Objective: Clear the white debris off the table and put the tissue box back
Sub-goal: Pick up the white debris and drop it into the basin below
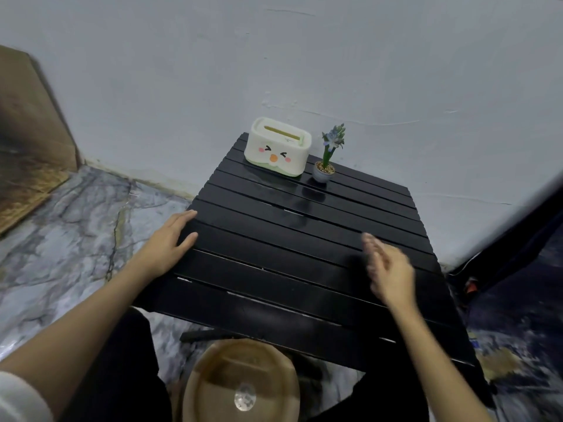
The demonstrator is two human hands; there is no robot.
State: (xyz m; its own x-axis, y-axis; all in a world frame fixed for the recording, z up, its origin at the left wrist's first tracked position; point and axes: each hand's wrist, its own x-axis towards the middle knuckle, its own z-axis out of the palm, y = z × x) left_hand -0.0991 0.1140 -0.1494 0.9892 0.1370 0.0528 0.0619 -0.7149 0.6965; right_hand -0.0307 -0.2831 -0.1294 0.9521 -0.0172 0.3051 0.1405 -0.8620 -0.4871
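Observation:
A white tissue box (276, 147) with a cartoon face stands upright at the far corner of the black slatted table (274, 239). My left hand (169, 239) lies flat on the table's left edge, fingers apart, holding nothing. My right hand (385, 264) hovers over the right side of the table, blurred, fingers spread and empty. I see no white debris on the slats. A crumpled white ball (245, 396) lies in a round brown bin (240, 382) below the table's near edge.
A small potted plant (327, 159) stands right of the tissue box. A white wall rises behind the table. A marble-pattern floor (67, 226) lies to the left, a brown board (27, 132) leans at far left, and dark fabric (524, 245) lies at right.

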